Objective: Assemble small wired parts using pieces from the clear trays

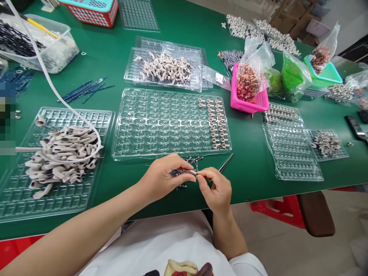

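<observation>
Near the table's front edge, my left hand (168,174) pinches a small light-grey part (191,172) between thumb and fingers. My right hand (216,188) has its thumb and forefinger closed at that part's right end; anything finer between them is too small to tell. Small dark blue strips (196,161) lie just behind and under the hands. Metal tweezers (225,162) rest beside my right hand. Behind the hands sits a clear moulded tray (161,122), with grey parts (217,124) standing in rows at its right end.
Left, a clear tray (69,205) bears a heap of grey shells (61,153) under a white cable (47,74). Farther back are another heap (166,68), a pink basket (248,105) and a plastic tub (67,53). On the right lies another clear tray (296,153).
</observation>
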`<move>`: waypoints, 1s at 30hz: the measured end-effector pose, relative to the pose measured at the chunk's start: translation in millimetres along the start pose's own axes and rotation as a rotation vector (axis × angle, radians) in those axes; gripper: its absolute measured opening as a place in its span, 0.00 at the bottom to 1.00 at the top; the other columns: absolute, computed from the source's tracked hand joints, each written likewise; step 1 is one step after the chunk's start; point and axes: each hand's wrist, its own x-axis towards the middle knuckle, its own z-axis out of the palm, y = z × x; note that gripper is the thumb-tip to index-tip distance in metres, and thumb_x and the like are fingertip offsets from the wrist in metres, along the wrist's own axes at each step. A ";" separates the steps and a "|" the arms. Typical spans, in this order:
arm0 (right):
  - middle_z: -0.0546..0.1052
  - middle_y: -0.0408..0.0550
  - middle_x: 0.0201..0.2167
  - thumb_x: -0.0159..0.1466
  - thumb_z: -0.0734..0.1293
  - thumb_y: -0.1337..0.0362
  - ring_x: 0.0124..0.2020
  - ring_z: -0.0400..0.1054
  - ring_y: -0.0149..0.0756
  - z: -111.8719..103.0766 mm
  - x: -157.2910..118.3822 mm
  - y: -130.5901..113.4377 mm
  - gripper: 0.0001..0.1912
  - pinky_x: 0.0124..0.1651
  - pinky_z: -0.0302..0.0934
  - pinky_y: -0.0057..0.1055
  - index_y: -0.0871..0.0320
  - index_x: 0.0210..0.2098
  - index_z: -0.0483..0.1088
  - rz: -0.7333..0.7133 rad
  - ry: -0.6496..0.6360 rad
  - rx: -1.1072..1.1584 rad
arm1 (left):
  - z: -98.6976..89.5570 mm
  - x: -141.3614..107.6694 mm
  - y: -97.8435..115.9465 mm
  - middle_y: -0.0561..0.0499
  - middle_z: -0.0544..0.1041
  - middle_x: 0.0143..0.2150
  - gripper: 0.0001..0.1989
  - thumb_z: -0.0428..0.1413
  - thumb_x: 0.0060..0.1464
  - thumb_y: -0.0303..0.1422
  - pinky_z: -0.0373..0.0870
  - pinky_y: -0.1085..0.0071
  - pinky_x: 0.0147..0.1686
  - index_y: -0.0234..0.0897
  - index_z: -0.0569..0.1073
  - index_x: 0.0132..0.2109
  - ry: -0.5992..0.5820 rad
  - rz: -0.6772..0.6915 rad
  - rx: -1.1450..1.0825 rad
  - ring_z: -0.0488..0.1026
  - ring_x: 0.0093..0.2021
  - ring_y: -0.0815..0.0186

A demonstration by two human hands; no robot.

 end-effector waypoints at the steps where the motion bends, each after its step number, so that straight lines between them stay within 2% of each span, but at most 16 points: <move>1: 0.78 0.45 0.31 0.64 0.66 0.70 0.32 0.71 0.33 -0.2 -0.2 -0.2 0.05 0.36 0.67 0.31 0.55 0.37 0.73 0.001 0.006 -0.003 | -0.1 0.2 0.3 0.52 0.79 0.30 0.07 0.65 0.52 0.36 0.72 0.75 0.31 0.38 0.79 0.36 0.002 -0.011 -0.006 0.76 0.31 0.67; 6: 0.79 0.45 0.33 0.64 0.67 0.71 0.34 0.74 0.33 -1.2 -1.9 -1.0 0.07 0.36 0.68 0.30 0.54 0.40 0.74 -0.008 0.025 0.033 | -0.4 0.6 2.5 0.52 0.79 0.29 0.07 0.65 0.52 0.36 0.72 0.76 0.30 0.37 0.80 0.36 0.004 -0.038 -0.080 0.76 0.29 0.68; 12: 0.79 0.46 0.33 0.64 0.67 0.71 0.34 0.74 0.35 -1.1 -3.5 -1.4 0.06 0.36 0.69 0.32 0.55 0.40 0.74 -0.014 0.015 0.033 | -0.7 -0.1 2.1 0.51 0.80 0.30 0.08 0.65 0.52 0.37 0.73 0.75 0.31 0.38 0.80 0.36 0.018 -0.018 -0.044 0.76 0.30 0.67; 19: 0.80 0.47 0.34 0.65 0.67 0.71 0.34 0.75 0.35 1.2 -2.7 -1.1 0.08 0.36 0.70 0.33 0.54 0.42 0.75 -0.033 0.021 0.035 | 0.7 -0.1 1.9 0.52 0.79 0.29 0.06 0.66 0.51 0.34 0.71 0.75 0.30 0.37 0.80 0.36 -0.002 -0.002 -0.060 0.76 0.30 0.68; 24: 0.81 0.46 0.33 0.64 0.68 0.69 0.33 0.75 0.35 3.4 -2.1 -2.4 0.08 0.36 0.71 0.32 0.53 0.42 0.76 -0.019 0.060 0.008 | 0.9 -0.9 4.9 0.53 0.79 0.28 0.05 0.66 0.50 0.34 0.71 0.76 0.30 0.38 0.80 0.34 -0.034 -0.088 -0.122 0.76 0.29 0.68; 30: 0.80 0.46 0.35 0.64 0.68 0.69 0.33 0.74 0.34 1.1 -3.9 -0.4 0.09 0.33 0.70 0.31 0.52 0.43 0.75 0.013 0.085 0.025 | -2.5 -1.9 8.5 0.53 0.81 0.31 0.06 0.64 0.53 0.31 0.72 0.76 0.29 0.41 0.82 0.39 -0.129 -0.177 -0.286 0.76 0.30 0.68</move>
